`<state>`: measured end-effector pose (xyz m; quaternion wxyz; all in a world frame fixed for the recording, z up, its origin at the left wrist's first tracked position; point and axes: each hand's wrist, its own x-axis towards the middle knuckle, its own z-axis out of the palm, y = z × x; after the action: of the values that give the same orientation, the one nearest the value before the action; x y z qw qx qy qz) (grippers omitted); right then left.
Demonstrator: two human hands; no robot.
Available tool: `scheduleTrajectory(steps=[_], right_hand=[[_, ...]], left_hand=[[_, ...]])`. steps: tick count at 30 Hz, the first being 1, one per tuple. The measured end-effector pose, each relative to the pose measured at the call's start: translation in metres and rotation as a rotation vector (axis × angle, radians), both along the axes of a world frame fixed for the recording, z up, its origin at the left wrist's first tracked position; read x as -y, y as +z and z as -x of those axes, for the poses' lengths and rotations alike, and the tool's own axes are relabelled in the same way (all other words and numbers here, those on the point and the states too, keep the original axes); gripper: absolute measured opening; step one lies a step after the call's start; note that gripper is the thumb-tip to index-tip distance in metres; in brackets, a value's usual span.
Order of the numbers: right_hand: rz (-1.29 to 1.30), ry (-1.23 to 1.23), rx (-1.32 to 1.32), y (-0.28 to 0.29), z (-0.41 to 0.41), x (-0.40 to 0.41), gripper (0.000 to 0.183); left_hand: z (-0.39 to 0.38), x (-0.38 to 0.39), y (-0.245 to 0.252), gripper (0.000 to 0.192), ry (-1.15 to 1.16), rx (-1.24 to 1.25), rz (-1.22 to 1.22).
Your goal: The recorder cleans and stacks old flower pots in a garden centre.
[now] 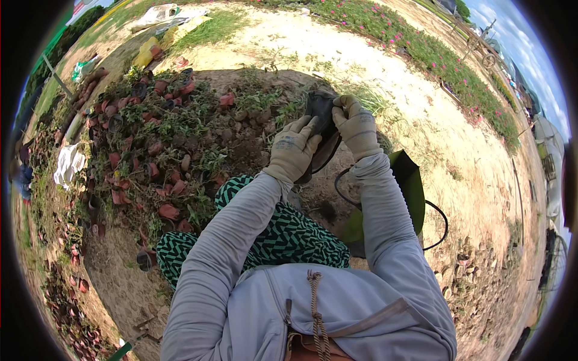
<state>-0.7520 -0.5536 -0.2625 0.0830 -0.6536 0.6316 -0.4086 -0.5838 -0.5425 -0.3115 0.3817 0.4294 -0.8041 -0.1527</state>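
Note:
My left hand, in a cream work glove, holds the left side of a dark, soft pot or pouch, which looks like black plastic. My right hand, gloved alike, pinches its upper right edge. Between my hands and my knees a curved dark rim shows, partly hidden by my left hand. To the left lies a heap of wilted plants and reddish-brown small pots with soil. A green bag with black loop handles stands by my right forearm, which hides part of it.
Pink-flowering plants run in a bed at the upper right. A white cloth or bag lies left of the heap, and yellow bags lie beyond it. Scattered pots are at the lower left. A person is at the far left edge.

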Motion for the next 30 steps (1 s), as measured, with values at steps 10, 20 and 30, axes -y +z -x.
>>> scheduleTrajectory(steps=[10,20,30], right_hand=[[-0.392,0.347,0.686,0.022,-0.005,-0.009,0.033],[-0.247,-0.128,0.003,-0.005,0.007,0.009,0.052],[-0.230,0.153,0.316,-0.060,0.051,0.019,0.036]], left_hand=[[-0.002,0.011,-0.016,0.044,-0.285,-0.750,-0.579],[0.002,0.002,-0.006,0.045,-0.292,-0.631,-0.474],[0.010,0.004,-0.019,0.050,-0.302,-0.730,-0.739]])
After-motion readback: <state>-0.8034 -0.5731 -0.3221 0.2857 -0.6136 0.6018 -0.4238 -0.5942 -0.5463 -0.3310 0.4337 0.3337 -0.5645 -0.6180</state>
